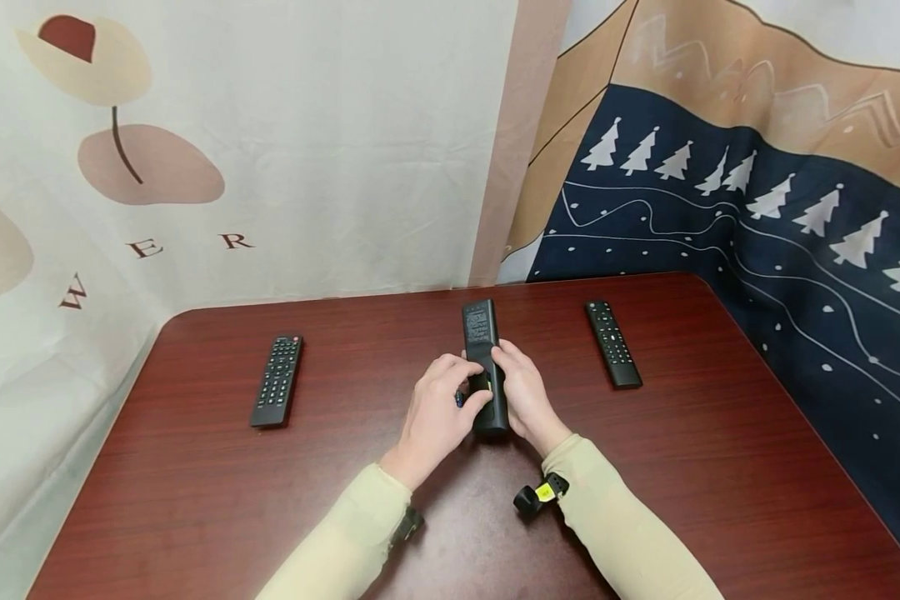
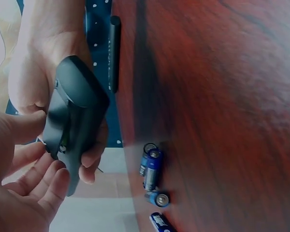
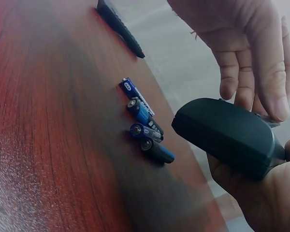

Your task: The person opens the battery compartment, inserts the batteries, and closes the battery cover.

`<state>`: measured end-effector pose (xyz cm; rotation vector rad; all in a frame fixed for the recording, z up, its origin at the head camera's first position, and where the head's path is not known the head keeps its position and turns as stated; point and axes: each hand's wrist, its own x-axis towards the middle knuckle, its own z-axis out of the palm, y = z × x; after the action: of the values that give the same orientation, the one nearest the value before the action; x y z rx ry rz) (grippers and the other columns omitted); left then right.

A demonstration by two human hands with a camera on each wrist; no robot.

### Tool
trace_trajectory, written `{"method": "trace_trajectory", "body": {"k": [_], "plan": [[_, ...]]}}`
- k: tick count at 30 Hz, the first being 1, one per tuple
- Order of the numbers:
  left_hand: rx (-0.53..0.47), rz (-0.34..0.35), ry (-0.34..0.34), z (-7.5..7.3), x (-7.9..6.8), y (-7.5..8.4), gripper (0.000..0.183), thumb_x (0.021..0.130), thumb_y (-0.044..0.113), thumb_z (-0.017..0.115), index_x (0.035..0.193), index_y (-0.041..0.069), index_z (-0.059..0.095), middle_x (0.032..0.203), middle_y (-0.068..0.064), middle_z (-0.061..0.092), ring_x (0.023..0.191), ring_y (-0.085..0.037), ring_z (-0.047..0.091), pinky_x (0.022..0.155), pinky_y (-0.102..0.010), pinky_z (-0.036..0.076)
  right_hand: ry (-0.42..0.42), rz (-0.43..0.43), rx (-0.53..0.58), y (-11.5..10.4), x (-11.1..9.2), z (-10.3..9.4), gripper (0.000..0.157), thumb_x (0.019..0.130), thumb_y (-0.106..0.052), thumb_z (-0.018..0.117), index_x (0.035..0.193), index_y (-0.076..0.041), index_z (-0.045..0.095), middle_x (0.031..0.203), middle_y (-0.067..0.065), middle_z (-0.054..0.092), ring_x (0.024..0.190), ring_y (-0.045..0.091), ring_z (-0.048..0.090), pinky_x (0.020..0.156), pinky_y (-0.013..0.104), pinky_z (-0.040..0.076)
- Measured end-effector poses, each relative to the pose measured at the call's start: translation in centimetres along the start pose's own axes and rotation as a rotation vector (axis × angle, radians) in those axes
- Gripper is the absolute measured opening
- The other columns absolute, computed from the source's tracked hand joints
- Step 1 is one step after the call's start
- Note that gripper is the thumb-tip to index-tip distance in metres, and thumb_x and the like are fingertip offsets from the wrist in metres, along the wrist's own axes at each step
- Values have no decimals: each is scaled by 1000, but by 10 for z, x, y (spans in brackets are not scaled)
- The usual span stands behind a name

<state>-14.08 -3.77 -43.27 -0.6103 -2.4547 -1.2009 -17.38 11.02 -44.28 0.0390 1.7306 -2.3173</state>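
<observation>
right hand [image 1: 527, 392] grips the remote [image 1: 482, 342], raised between both hands; left hand [image 1: 437, 404] touches its back, any pinch unclear. it's likely light, stiff, slightly slippery, best held by its long sides; the loose batteries [image 3: 141, 113] could roll.

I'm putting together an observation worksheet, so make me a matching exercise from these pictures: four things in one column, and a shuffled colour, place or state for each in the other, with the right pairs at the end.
Column 1
1. Middle remote
2. Batteries
3. Sleeves
4. Table

Column 2
a. Pale yellow-green
b. Gripped by the right hand
c. Reddish brown
d. Lying in a loose group, blue among their colours

Right pairs: 1-b, 2-d, 3-a, 4-c
</observation>
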Motion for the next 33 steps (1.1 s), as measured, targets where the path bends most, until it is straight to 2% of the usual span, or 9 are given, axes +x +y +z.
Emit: {"method": "trace_trajectory", "body": {"k": [7, 14, 23, 33], "plan": [[51, 68, -27, -1, -4, -5, 32, 86, 14, 84, 115, 3, 74, 116, -7, 66, 103, -24, 59, 83, -37, 54, -8, 5, 10, -1, -1, -1, 47, 113, -23, 29, 153, -1, 39, 150, 29, 49, 103, 16, 64, 85, 32, 55], [106, 141, -33, -1, -6, -10, 36, 87, 17, 83, 119, 3, 75, 121, -8, 65, 107, -24, 59, 82, -37, 53, 9, 1, 18, 0, -1, -2, 46, 113, -23, 29, 152, -1, 41, 149, 31, 49, 107, 16, 65, 88, 31, 56], [125, 171, -57, 0, -7, -12, 34, 89, 16, 82, 120, 3, 76, 124, -10, 64, 108, -25, 59, 86, -38, 54, 23, 1, 9, -1, -2, -3, 46, 113, -23, 29, 151, -1, 41, 146, 27, 54, 105, 16, 66, 87, 30, 56], [149, 188, -86, 0, -6, -10, 31, 92, 17, 79, 120, 3, 76, 126, -10, 65, 111, -27, 58, 93, -40, 52, 19, 0, 5, -1, -1, -5, 46, 113, -23, 29, 152, -1, 40, 148, 31, 49, 101, 14, 65, 85, 29, 55]]}}
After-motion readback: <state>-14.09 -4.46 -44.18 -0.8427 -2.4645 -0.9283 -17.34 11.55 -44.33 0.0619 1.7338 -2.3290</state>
